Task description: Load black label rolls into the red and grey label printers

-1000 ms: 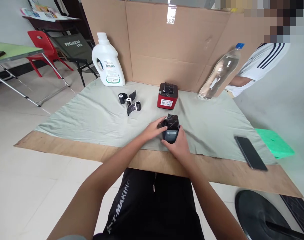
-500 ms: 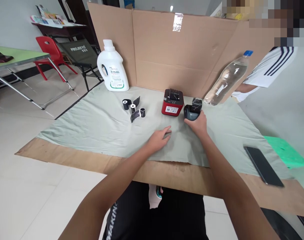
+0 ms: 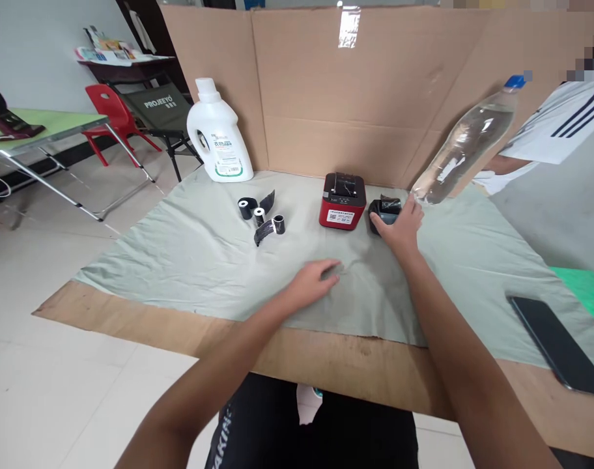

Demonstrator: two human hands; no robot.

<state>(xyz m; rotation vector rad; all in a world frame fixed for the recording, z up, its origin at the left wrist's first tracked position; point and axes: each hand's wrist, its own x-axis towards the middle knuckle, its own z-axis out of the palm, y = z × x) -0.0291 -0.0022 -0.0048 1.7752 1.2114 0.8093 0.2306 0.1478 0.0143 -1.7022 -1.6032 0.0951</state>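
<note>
My right hand (image 3: 403, 229) grips a small black portable printer (image 3: 385, 212), thumb at its left front and fingers along its right side. The printer stands on the grey-green cloth, with a strip of black paper at its top; the hand partly hides its body. Just to its left is a red and black receipt printer (image 3: 342, 203) with a white label on its front and black paper on top. My left hand (image 3: 316, 283) hovers over or rests on the cloth in front of the red printer, holding nothing, its thumb and fingers apart.
Several small rolls of black paper (image 3: 259, 216) lie left of centre. A white detergent jug (image 3: 223, 140) stands behind them. A clear bottle (image 3: 467, 150) leans against the cardboard screen (image 3: 346, 91). A phone (image 3: 553, 339) lies at the right. Behind the screen shows a person's sleeve (image 3: 561, 124).
The small black printer has come down to a flatter pose on the cloth, its paper strip lower. My right fingers have spread along its right side. My left hand stays open; the view has shifted.
</note>
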